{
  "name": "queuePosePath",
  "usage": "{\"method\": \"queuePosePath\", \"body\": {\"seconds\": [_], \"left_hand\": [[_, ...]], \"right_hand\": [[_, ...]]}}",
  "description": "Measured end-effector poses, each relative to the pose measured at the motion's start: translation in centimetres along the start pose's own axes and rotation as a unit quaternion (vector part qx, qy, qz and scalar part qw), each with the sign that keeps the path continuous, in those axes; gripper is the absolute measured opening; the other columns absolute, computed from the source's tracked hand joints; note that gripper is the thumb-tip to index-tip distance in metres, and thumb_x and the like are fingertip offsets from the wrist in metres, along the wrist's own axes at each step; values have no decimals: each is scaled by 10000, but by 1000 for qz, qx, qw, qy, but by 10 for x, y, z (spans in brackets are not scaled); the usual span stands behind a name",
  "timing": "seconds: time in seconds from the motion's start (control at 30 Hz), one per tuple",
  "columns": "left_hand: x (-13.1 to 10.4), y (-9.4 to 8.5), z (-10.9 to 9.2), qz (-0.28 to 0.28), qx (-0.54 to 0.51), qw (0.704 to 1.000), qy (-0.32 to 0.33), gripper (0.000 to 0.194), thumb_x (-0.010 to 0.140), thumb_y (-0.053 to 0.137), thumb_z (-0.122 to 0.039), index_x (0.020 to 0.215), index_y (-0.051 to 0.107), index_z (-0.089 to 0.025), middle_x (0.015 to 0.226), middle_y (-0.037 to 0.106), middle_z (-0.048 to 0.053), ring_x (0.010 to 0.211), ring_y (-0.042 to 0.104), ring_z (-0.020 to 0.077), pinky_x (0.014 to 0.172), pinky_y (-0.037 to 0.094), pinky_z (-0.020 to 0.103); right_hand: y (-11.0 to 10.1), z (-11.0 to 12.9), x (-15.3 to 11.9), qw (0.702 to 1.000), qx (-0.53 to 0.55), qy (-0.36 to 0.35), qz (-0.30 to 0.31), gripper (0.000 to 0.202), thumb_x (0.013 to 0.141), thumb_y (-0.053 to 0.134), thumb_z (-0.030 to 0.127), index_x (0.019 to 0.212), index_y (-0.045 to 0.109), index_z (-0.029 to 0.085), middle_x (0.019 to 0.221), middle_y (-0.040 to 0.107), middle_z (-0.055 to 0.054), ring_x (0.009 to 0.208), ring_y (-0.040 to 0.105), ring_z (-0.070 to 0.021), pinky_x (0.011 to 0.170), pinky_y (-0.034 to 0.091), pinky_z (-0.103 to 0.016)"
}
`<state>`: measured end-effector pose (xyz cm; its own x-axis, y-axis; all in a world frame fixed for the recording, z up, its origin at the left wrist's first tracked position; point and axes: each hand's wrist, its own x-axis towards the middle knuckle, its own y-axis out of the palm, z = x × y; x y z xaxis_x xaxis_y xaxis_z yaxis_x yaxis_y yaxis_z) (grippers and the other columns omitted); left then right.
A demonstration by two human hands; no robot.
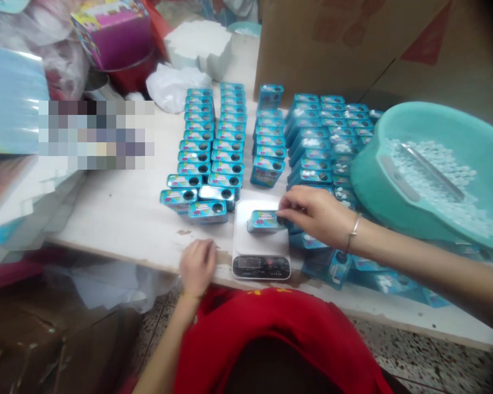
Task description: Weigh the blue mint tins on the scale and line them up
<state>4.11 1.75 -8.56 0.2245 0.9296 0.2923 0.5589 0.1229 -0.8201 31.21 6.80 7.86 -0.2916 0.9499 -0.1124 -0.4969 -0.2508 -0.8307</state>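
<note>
The right hand pinches the end of a small blue tin with its fingertips closed on it, and the tin lies flat on the white plate of a kitchen scale at the near edge of the table. The left hand rests loosely curled on the table just left of the scale, holding nothing that shows. To weigh well, I judge the tin should sit in the middle of the plate with the fingers lifted off, since any press would spoil the reading, and the left hand should stay off the scale. Behind the scale, rows of the same blue tins stand closely packed, and a second batch to the right shows white pieces inside. A teal basin of small white tablets, with a scoop lying in it, sits tilted just beside the right wrist, where an elbow could knock it. More tins lie under the right forearm. A cardboard box stands at the back.
</note>
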Motion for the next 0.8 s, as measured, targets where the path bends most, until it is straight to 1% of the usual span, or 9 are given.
{"method": "queuePosePath", "body": {"seconds": [0.2, 0.33, 0.47, 0.57, 0.7, 0.8], "left_hand": [[-2, 2, 2, 7, 3, 1000, -6, 156, 918, 456, -259, 933, 580, -165, 785, 579, 54, 739, 535, 181, 701, 405, 301], [-3, 3, 4, 11, 4, 1000, -7, 151, 915, 464, -257, 940, 580, -165, 792, 580, 54, 748, 540, 182, 709, 410, 300], [-2, 1, 2, 4, 6, 1000, 0, 150, 917, 460, -257, 939, 577, -166, 789, 582, 50, 745, 541, 179, 708, 409, 300], [1, 1, 0, -1, 6, 1000, 6, 158, 920, 453, -259, 930, 577, -162, 774, 576, 49, 737, 541, 179, 698, 409, 300], [-1, 3, 2, -4, 5, 1000, 8, 151, 918, 456, -249, 921, 578, -160, 758, 567, 46, 720, 533, 178, 691, 417, 302], [-6, -3, 0, -23, -27, 999, 19, 110, 911, 472, -217, 927, 569, -169, 765, 572, 44, 723, 538, 177, 692, 432, 301]], "right_hand": [[-5, -2, -2, 999, 34, 29, 1, 114, 809, 596, 210, 700, 585, 181, 640, 539, 9, 577, 457, -112, 566, 367, -238], [-3, -1, -2, 1000, 19, 19, 6, 92, 807, 602, 196, 718, 597, 174, 663, 548, -1, 597, 465, -115, 577, 369, -239], [3, -2, -1, 1000, 0, 7, 12, 83, 793, 614, 169, 710, 606, 168, 667, 559, -8, 635, 485, -123, 613, 378, -239], [6, -4, 1, 1000, 2, -7, 17, 101, 797, 617, 178, 697, 616, 161, 679, 561, -17, 654, 495, -126, 629, 383, -240], [5, -3, 3, 1000, 29, -11, -1, 119, 786, 613, 161, 667, 611, 157, 682, 564, -21, 664, 504, -129, 644, 384, -246], [-5, 1, 2, 995, 91, 35, -31, 94, 774, 605, 163, 682, 616, 151, 663, 556, -10, 621, 475, -117, 604, 371, -244]]}}
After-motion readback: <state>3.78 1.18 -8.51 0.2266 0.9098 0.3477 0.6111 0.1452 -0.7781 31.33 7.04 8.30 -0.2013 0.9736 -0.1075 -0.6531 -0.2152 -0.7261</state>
